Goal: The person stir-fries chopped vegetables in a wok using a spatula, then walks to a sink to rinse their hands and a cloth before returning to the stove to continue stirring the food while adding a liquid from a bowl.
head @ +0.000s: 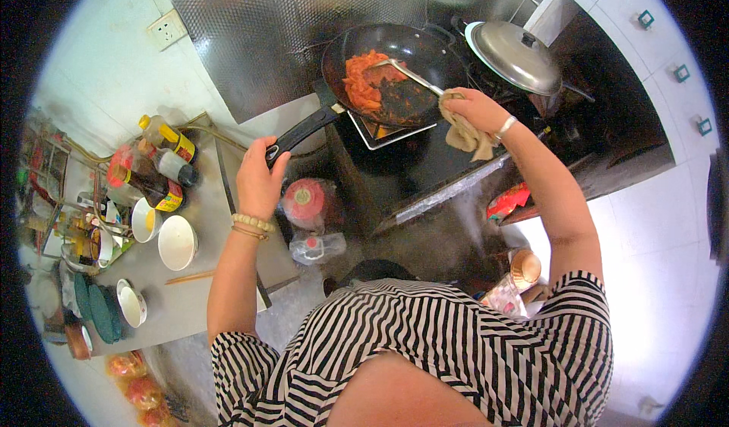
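A dark wok (418, 45) sits on the stove, tilted a little, with red-orange cooked food, perhaps tomato (361, 82), on its left side. My right hand (472, 111) grips a beige cloth (464, 136) wrapped round the handle of a metal spatula (418, 78), whose head rests in the food. My left hand (263, 171) is at the end of the wok's black handle (304, 132), fingers and thumb round its tip.
Right of the wok stands a pan with a domed metal lid (510, 54). On the left counter (188, 307) are sauce bottles (151, 185), white bowls (177, 243) and wooden chopsticks (191, 278). Below the handle is a red-topped container (304, 199). A metal splash sheet (239, 45) stands behind.
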The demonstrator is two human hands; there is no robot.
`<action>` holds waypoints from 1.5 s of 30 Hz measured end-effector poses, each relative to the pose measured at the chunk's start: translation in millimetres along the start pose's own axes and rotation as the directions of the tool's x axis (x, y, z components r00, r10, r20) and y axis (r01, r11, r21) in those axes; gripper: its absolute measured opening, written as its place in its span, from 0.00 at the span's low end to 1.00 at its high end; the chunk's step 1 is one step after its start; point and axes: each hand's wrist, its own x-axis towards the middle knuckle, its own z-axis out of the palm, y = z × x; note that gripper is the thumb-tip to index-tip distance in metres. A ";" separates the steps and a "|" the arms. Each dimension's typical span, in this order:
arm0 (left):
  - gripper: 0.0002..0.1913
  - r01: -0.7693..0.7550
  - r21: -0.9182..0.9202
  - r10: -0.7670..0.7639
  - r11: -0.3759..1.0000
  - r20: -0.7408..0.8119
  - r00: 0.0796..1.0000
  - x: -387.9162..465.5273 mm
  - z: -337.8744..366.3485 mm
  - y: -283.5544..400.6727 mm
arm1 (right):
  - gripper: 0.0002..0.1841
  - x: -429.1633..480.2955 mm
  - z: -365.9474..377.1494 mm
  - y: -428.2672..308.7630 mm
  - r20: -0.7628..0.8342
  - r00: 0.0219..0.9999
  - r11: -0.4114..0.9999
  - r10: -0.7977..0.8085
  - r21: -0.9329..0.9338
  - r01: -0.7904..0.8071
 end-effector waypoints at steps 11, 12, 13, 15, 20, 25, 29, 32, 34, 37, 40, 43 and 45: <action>0.15 0.025 0.006 -0.025 1.000 -0.003 1.000 -2.2 -2.5 4.3 | 0.13 -23.9 -49.1 -22.4 0.262 0.960 0.958 -0.097 -0.237 0.162; 0.15 0.029 0.009 -0.028 1.000 -0.002 1.000 -3.1 -1.7 5.2 | 0.12 -23.9 -56.3 -20.8 0.216 0.972 0.972 -0.089 -0.195 0.132; 0.15 0.023 0.001 -0.023 1.000 -0.007 1.000 -3.5 -0.2 4.9 | 0.11 -18.6 -58.1 -20.2 0.154 0.986 0.991 0.065 -0.124 -0.046; 0.15 0.010 -0.009 -0.010 1.000 -0.018 1.000 -2.0 1.7 3.4 | 0.11 -3.7 -42.7 -18.8 0.008 1.000 0.985 0.028 -0.171 -0.026; 0.16 0.004 0.004 -0.004 1.000 0.009 1.000 -0.8 1.3 2.3 | 0.15 3.5 -20.2 -6.5 0.195 0.979 0.958 0.065 -0.287 -0.006; 0.16 0.009 0.005 -0.009 1.000 -0.002 1.000 -7.0 1.1 -0.1 | 0.15 -91.5 -65.4 -72.9 0.341 0.930 0.941 0.140 -0.338 -0.018; 0.16 0.000 0.000 0.000 1.000 -0.002 1.000 -5.6 -0.6 1.9 | 0.16 -110.4 -67.4 -64.1 0.331 0.894 0.935 0.302 -0.286 -0.211; 0.15 0.020 -0.015 -0.019 1.000 0.025 1.000 -2.8 0.6 8.9 | 0.17 -77.3 -46.3 -14.2 0.280 0.960 0.953 -0.023 -0.284 0.106; 0.15 0.020 -0.012 -0.020 1.000 0.015 1.000 -1.0 -1.0 7.7 | 0.18 -53.8 -21.7 -7.8 0.097 0.993 0.982 0.065 -0.181 -0.047; 0.15 0.001 -0.007 -0.001 1.000 -0.019 1.000 -2.4 -0.2 3.4 | 0.17 -23.7 -5.3 -5.4 -0.006 0.999 0.989 -0.037 -0.142 0.036; 0.15 0.020 -0.005 -0.020 1.000 -0.010 1.000 0.2 2.3 1.3 | 0.14 14.6 1.3 -8.1 0.012 0.991 0.989 0.135 -0.069 -0.134; 0.16 0.053 0.000 -0.053 0.999 0.002 0.999 0.1 0.2 -2.0 | 0.12 11.7 -5.3 -20.1 0.251 0.967 0.948 -0.048 -0.294 0.123; 0.15 0.062 0.000 -0.062 0.998 0.002 0.998 -1.9 -0.8 -0.4 | 0.10 -5.6 -20.4 -46.4 0.354 0.935 0.919 0.013 -0.374 0.129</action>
